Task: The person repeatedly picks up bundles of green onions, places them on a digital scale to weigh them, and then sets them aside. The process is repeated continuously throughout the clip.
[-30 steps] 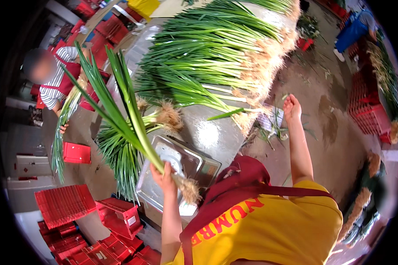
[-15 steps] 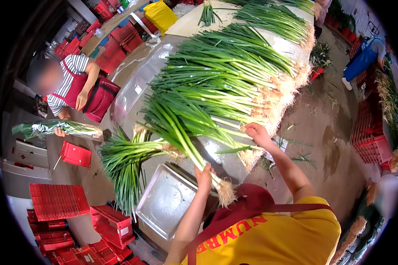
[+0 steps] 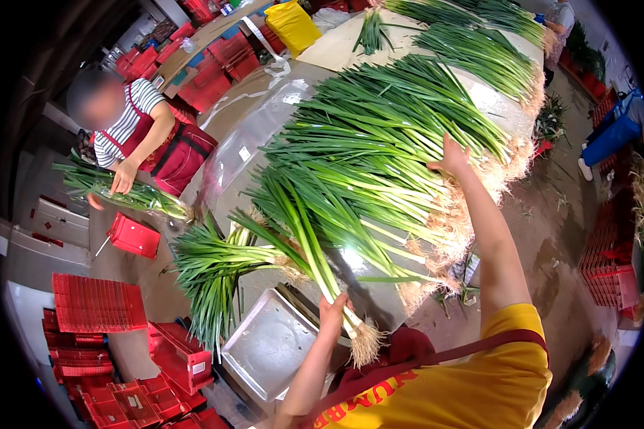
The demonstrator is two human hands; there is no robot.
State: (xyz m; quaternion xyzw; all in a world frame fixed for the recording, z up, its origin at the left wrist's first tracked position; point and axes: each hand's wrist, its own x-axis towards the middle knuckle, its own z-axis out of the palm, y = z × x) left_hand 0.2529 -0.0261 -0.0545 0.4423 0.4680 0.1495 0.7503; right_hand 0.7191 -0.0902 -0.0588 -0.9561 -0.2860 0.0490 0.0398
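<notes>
My left hand is closed around the white stems of a few green onions, just above their bushy roots. Their green leaves stretch away over the table. Farther off, my right hand is at the stems of a wide heap of green onions, its fingers spread and nothing gripped in them. The heap lies with roots to the right and leaves to the left. Left of my left hand, a separate bunch of green onions lies with leaves drooping over the edge, beside a metal tray.
A co-worker at the left handles a wrapped bunch of green onions. Red crates are stacked at lower left and right. A yellow bag stands at the far side. Another person in blue overalls is at far right.
My right hand has moved away from the near roots, farther out over the heap, with its arm stretched. My left hand keeps its hold on the green onions. The co-worker's hand has come onto the wrapped bunch.
</notes>
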